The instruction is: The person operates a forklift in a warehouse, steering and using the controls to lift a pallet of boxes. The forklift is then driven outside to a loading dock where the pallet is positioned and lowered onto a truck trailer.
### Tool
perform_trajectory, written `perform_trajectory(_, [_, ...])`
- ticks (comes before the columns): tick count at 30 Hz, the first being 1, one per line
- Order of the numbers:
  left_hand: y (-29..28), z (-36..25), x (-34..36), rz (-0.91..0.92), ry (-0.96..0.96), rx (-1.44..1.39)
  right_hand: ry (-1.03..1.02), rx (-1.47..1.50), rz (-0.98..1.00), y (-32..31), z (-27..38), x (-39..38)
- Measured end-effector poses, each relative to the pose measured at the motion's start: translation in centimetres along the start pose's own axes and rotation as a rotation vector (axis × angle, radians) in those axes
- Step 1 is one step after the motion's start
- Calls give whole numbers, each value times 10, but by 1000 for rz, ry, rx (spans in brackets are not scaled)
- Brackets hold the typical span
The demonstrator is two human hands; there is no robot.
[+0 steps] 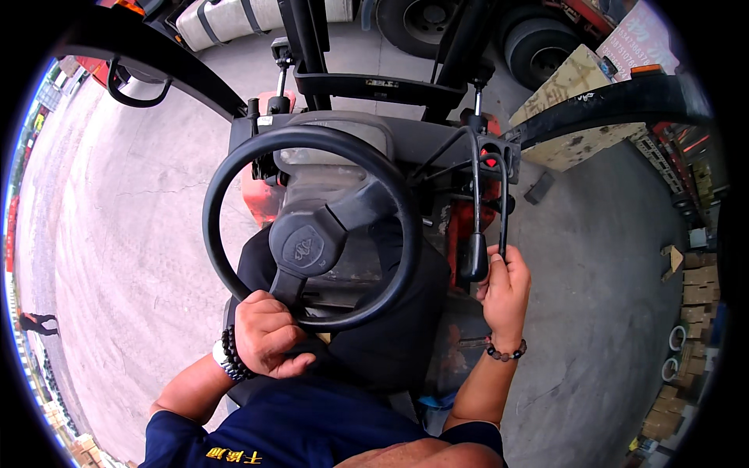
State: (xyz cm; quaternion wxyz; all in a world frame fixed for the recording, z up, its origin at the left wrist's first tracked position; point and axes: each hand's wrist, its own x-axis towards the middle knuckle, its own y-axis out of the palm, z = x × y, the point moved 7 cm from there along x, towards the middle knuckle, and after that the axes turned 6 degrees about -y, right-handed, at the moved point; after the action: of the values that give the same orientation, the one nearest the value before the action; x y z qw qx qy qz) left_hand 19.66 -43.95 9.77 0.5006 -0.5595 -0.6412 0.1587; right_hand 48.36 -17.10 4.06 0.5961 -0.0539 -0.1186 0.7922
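"Steering wheel [308, 243], black: position?"

"Before the seated person, above the lap. Left hand [269, 331]: fingers curled over the lower-left rim, thumb off it."

"Levers?"

"Two, right of the wheel. Right hand [507, 285]: closed around the lower end of the outer lever [504, 210]; contact with the inner lever's black knob [472, 257] hard to tell."

"Surroundings?"

"Black crossbar [374, 90] ahead; large tyre [417, 19] beyond; brown boxes [700, 292] far right."

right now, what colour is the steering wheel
Black: the steering wheel shows best in the head view.
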Motion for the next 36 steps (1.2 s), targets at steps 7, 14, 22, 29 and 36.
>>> perform_trajectory(7, [-21, 8, -16, -21, 16, 1, 24, -13, -2, 22, 18, -8])
perform_trajectory(14, [-39, 3, -20, -16, 18, 0, 51, -1, 13, 29, 37, -12])
perform_trajectory(22, [-46, -8, -14, 83, 32, -48, 102, 1284, 237, 46, -19, 33])
perform_trajectory(29, [71, -29, 82, 230, 161, -137, -678, -754, -315, 76, -62, 148])
perform_trajectory(36, [114, -21, 174, 129, 220, -106, -527, -709, -244, 71, -104, 216])
